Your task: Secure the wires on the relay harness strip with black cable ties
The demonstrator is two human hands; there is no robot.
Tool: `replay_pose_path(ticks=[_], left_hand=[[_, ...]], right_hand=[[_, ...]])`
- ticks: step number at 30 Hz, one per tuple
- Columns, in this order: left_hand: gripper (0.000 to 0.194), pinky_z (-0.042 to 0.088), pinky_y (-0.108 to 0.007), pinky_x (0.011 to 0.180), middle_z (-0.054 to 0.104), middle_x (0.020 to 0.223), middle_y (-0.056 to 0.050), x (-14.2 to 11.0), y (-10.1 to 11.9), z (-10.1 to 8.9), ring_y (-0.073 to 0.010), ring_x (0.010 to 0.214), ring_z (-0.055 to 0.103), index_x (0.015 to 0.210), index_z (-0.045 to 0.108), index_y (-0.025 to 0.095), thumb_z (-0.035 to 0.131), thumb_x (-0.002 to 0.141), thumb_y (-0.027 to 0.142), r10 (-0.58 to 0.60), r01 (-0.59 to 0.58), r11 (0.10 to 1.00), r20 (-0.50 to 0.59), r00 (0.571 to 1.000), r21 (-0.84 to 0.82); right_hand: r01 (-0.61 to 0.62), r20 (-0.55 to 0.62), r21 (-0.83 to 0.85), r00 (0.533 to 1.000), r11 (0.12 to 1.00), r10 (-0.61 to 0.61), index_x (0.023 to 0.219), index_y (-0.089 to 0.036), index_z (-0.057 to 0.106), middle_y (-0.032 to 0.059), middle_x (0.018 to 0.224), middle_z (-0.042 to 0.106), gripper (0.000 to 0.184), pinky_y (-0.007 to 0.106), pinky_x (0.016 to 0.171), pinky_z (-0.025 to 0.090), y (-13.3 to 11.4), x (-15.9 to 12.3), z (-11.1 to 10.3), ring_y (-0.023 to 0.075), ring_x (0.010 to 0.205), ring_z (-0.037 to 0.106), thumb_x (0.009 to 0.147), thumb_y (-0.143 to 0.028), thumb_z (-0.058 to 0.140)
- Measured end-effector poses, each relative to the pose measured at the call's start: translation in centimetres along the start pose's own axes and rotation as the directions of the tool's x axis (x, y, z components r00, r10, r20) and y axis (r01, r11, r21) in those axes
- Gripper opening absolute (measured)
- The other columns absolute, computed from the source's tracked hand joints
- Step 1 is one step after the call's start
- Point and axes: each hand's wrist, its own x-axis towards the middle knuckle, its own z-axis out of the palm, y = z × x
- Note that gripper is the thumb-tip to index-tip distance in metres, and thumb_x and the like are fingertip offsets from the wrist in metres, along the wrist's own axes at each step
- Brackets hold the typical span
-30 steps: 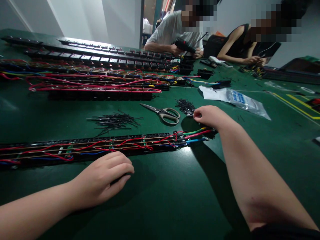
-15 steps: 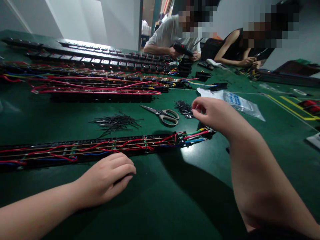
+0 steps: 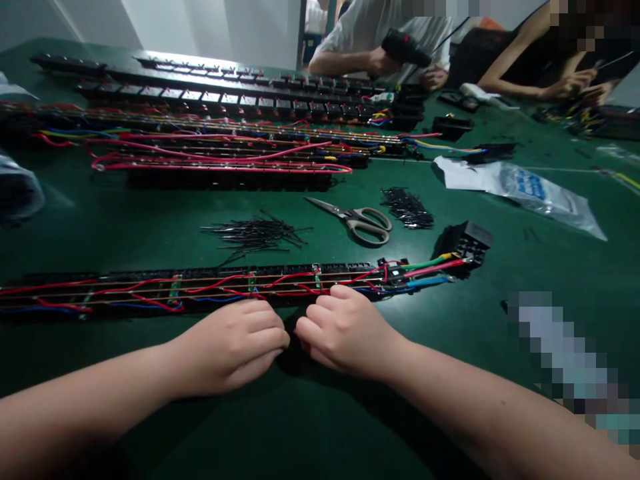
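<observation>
A long black socket strip [image 3: 200,288] laced with red, blue and green wires lies across the green table [image 3: 350,413] in front of me. Its wire ends run into a black connector block [image 3: 467,241] at the right. My left hand [image 3: 233,345] rests curled at the strip's near edge. Right beside it my right hand [image 3: 345,331] has its fingers curled and pinched together against the strip; what they grip is too small to see. A loose heap of black cable ties [image 3: 255,235] lies just beyond the strip.
Scissors [image 3: 357,219] and a second pile of short black ties [image 3: 407,208] lie behind the strip, with a plastic bag [image 3: 530,190] further right. Several more wired strips [image 3: 220,150] fill the far left. Two other people work at the far end, one holding a black power tool [image 3: 405,48].
My right hand has come back from the pile of short ties near the scissors to the strip, beside my left hand. The view has tilted down. My left hand stayed put.
</observation>
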Motion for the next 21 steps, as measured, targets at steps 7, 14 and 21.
replay_pose_path(ticks=[7,14,21], left_hand=[[0.018,0.045,-0.029,0.076,0.066,0.094,-0.002,-0.4,0.0,0.2,-0.0164,0.082,0.056,0.108,0.059,0.020,0.046,0.100,0.010,-0.074,0.077,0.988,0.027,0.997,-0.133],[0.016,0.045,-0.029,0.075,0.067,0.095,-0.002,-0.4,-0.1,0.0,-0.0159,0.083,0.056,0.108,0.058,0.020,0.048,0.100,0.011,-0.096,0.105,0.979,0.056,0.994,-0.172],[0.018,0.050,-0.031,0.078,0.070,0.097,-0.004,-0.5,0.4,-0.4,-0.0178,0.085,0.062,0.110,0.060,0.018,0.048,0.099,0.010,-0.007,0.006,0.998,-0.024,1.000,-0.062]], right_hand=[[0.005,-0.171,0.113,0.985,0.994,0.015,0.071,-0.022,0.057,-0.0024,0.063,0.059,0.029,0.034,0.062,0.032,1.2,-0.6,-0.8,0.0151,0.060,0.046,0.100,-0.024,0.056],[-0.340,-0.199,0.088,0.915,0.937,0.350,0.121,-0.015,0.062,0.0142,0.113,0.075,0.029,0.043,0.089,0.050,3.0,-0.6,-0.6,0.0291,0.104,0.067,0.097,-0.030,0.059],[-0.293,-0.087,0.093,0.950,0.952,0.301,0.123,-0.013,0.064,0.0128,0.113,0.077,0.031,0.043,0.086,0.050,2.9,-0.5,-0.2,0.0287,0.101,0.067,0.096,-0.028,0.059]])
